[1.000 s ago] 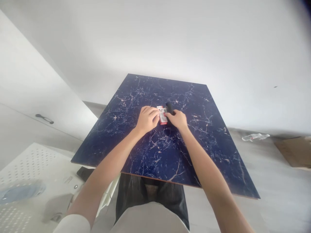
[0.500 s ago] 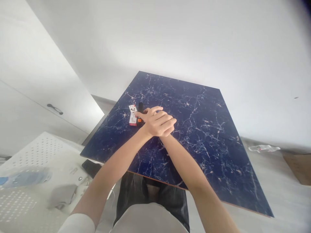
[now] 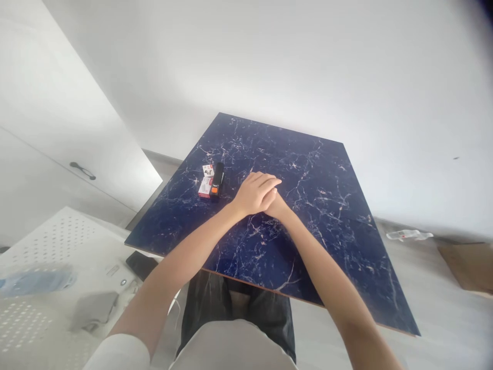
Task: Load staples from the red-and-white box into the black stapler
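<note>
Above the blue marbled tabletop [image 3: 308, 169], my two hands are together. My left hand [image 3: 256, 192] lies on top, its fingers closed over my right hand [image 3: 274, 204]. Most of my right hand, including its fingers, is hidden underneath. To the left of the hands, apart from them, lies a black stapler [image 3: 219, 176] with an orange mark at its near end. Beside the stapler are a small white and red box [image 3: 205, 186] and, just behind it, another small box [image 3: 208, 170] with a dark picture on it.
A white perforated surface [image 3: 57, 226] stands at the lower left, bearing a plastic bottle [image 3: 42, 281], a grey pouch-like item [image 3: 94, 311] and a dark flat object [image 3: 140, 264]. On the floor at right lie a clear bottle [image 3: 408, 235] and a cardboard box [image 3: 468, 264]. A wall rises behind the table.
My hands have shifted slightly right, away from the stapler and boxes, which now show fully. My left fingers have turned and folded closer around my right hand.
</note>
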`<state>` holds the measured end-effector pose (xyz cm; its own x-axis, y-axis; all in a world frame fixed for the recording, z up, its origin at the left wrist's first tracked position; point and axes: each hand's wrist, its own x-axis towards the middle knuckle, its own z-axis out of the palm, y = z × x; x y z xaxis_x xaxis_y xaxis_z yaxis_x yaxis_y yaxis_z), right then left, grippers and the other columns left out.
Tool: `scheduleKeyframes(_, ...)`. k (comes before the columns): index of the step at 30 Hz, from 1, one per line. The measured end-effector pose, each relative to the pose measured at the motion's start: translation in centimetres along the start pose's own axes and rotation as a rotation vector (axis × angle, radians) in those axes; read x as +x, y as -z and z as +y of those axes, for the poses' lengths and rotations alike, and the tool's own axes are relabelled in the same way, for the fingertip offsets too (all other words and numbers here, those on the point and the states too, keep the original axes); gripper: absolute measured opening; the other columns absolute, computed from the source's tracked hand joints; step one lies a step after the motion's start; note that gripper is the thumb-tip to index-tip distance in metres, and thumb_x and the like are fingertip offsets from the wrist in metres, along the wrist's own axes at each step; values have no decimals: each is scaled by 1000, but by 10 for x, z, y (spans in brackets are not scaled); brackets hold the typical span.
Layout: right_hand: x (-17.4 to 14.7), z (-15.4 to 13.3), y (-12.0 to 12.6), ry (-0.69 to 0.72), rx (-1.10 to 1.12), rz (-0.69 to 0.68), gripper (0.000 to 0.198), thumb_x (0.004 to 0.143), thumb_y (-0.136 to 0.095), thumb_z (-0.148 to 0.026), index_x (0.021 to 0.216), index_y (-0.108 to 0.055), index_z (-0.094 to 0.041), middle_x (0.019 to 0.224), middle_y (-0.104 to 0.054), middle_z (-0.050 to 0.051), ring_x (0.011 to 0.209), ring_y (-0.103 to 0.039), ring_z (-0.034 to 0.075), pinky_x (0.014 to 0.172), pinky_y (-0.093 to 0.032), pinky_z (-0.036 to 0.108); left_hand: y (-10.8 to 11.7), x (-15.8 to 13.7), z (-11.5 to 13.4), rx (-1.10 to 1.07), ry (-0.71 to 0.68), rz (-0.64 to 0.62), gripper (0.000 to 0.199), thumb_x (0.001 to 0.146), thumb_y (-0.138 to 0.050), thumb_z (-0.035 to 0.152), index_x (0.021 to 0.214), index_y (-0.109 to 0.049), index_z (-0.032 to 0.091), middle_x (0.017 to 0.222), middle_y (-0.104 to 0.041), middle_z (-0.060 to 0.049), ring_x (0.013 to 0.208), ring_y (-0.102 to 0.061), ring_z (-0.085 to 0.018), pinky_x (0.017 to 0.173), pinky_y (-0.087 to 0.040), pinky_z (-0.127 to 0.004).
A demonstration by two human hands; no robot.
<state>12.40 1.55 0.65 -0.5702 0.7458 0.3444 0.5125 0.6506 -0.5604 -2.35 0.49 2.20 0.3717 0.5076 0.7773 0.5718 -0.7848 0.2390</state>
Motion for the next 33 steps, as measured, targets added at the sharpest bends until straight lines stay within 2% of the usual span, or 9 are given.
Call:
scheduleKeyframes(2,-28,12,19,-67,-67,-13,43,101,-49,-33,140,-61,-22,134,-69,15,118,-69,34,101,-59,55,-9,-3,7,-70,49,-46,48,106,-42,41,148,-52,20,141,-66,-13,129,-61,-29,109,-47,-49)
scheduleKeyframes(4,-52,22,34,-143,-160,48,54,101,-52,-37,152,-51,-20,141,-64,18,121,-68,36,101,-58,59,-14,-7,7,-120,72,-131,65,106,-40,52,162,-35,20,156,-55,-16,143,-51,-32,118,-42,-53)
scheduleKeyframes(8,-86,33,50,-234,-273,52,108,91,-70,-54,172,-7,-21,172,-28,22,158,-31,44,121,-38,68,-18,-11,1,-140,95,-389,81,106,-33,65,170,-15,18,172,-32,-17,160,-30,-35,129,-28,-56)
scheduleKeyframes(10,-95,32,55,-241,-263,8,125,85,-77,-60,172,5,-23,178,-12,19,163,-17,42,126,-32,68,-20,-13,0,-139,99,-511,86,105,-33,69,170,-11,17,176,-22,-17,163,-20,-36,131,-22,-57)
scheduleKeyframes(12,-98,27,61,-214,-241,-20,133,82,-80,-62,171,11,-25,179,-2,16,164,-11,40,128,-29,65,-23,-14,1,-151,95,-595,92,104,-35,72,171,-9,16,177,-17,-17,165,-14,-37,132,-18,-57)
scheduleKeyframes(15,-96,15,66,-157,-236,-41,135,81,-82,-62,171,13,-27,180,1,14,165,-9,39,130,-28,62,-26,-14,5,-177,80,-651,96,103,-40,73,171,-8,14,177,-15,-18,165,-12,-37,133,-15,-57)
scheduleKeyframes(18,-94,10,60,-105,-238,-73,133,82,-82,-62,171,10,-27,180,-1,14,165,-10,39,130,-27,63,-30,-13,10,-191,53,-692,89,103,-46,68,171,-16,19,177,-18,-14,164,-14,-37,133,-16,-60)
scheduleKeyframes(25,-93,19,32,-146,-259,-191,112,87,-73,-67,173,-13,-26,177,-20,15,163,-17,43,128,-26,67,-34,-9,16,-147,16,-815,74,99,-60,51,162,-40,19,172,-34,-14,160,-29,-35,131,-22,-56)
scheduleKeyframes(33,-93,20,36,-169,-220,-222,116,84,-72,-73,173,-13,-28,178,-15,13,164,-12,41,129,-23,65,-33,-8,17,-111,8,-822,77,100,-59,54,163,-39,15,172,-34,-16,160,-29,-34,132,-22,-54)
